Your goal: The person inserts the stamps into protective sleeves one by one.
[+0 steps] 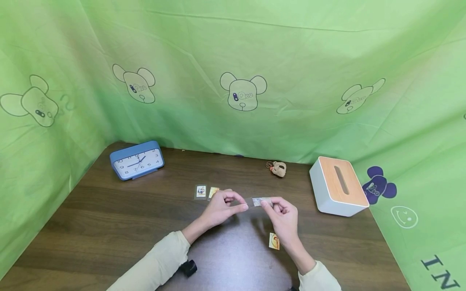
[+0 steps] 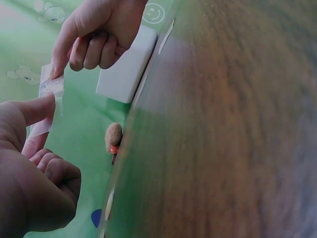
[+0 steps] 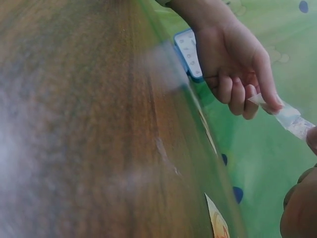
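Observation:
A small stamp (image 1: 257,201) with a pale, bluish print sits at one end of a clear plastic sleeve (image 2: 42,128); whether it is fully inside, I cannot tell. My left hand (image 1: 222,208) pinches the clear end of the sleeve between thumb and forefinger. On the other side, my right hand (image 1: 285,220) pinches the end with the stamp, and both hands hold it above the table. A sleeved stamp (image 1: 201,191) lies flat beyond my left hand. Beside it a yellowish stamp (image 1: 213,191) is partly covered by that hand. Near my right wrist lies an orange-and-yellow stamp (image 1: 274,241).
A blue alarm clock (image 1: 138,161) stands at the back left of the brown wooden table (image 1: 109,226). At the back right is a white tissue box (image 1: 324,198) with a wooden lid. A small tan trinket (image 1: 278,169) lies near the green curtain (image 1: 189,121).

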The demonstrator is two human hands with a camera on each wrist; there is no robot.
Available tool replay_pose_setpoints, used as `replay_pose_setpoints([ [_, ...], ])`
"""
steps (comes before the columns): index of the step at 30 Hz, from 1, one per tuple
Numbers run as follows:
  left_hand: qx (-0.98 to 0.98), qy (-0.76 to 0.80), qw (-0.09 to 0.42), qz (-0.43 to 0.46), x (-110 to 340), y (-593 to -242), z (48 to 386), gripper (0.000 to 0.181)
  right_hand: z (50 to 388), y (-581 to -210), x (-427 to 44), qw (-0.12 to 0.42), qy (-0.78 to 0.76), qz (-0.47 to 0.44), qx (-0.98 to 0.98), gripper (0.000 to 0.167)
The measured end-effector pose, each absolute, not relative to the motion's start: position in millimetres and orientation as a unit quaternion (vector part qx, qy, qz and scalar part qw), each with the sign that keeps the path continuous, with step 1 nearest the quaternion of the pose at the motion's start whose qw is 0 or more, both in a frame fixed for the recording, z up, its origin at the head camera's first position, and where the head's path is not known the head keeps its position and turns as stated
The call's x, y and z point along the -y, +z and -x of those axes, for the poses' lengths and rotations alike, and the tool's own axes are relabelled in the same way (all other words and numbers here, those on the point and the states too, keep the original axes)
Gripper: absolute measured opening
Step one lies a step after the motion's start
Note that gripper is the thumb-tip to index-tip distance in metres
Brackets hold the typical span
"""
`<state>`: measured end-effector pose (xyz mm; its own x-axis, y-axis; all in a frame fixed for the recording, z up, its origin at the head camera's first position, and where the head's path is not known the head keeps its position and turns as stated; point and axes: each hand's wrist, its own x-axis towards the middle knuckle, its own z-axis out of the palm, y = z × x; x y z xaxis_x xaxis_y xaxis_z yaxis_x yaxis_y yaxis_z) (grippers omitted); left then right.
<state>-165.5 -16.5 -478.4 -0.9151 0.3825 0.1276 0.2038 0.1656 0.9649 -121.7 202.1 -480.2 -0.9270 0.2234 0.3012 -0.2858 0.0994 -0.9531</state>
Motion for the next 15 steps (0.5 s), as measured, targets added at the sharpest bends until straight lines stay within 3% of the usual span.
replay_pose_setpoints([
  [15,-0.759,0.613,0.076,-0.207,18.4,-478.2,167.5,0.010,121.8,-480.3,-204.6,0.148,0.663,-0.019,0.734,0.006],
])
